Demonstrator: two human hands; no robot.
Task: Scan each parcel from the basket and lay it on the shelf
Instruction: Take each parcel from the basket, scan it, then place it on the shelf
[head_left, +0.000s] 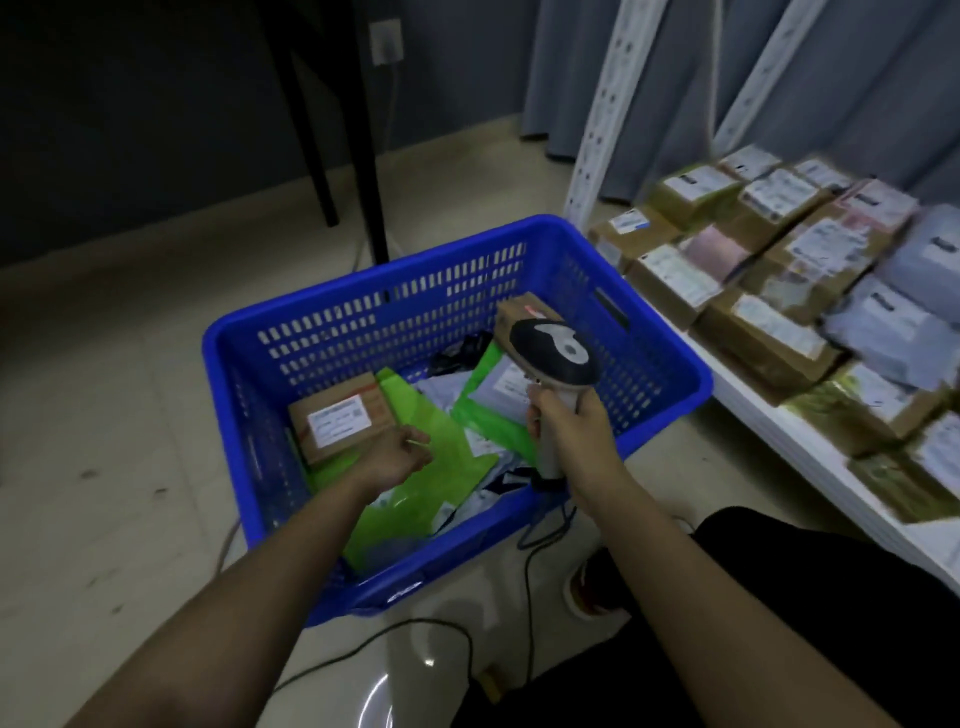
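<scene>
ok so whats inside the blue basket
In the blue basket: a labelled cardboard box, green mailer bags, grey mailers, another box by the scanner. Anything beneath is covered.

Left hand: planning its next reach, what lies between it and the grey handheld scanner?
Head view: green plastic mailer bags in the blue basket.

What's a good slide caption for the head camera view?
Right hand aims a grey handheld scanner into the blue plastic basket of parcels; left hand reaches in.

Right hand (563, 421) around scanner (556, 358) above blue basket (363, 322), left hand (397, 457) over parcels.
</scene>
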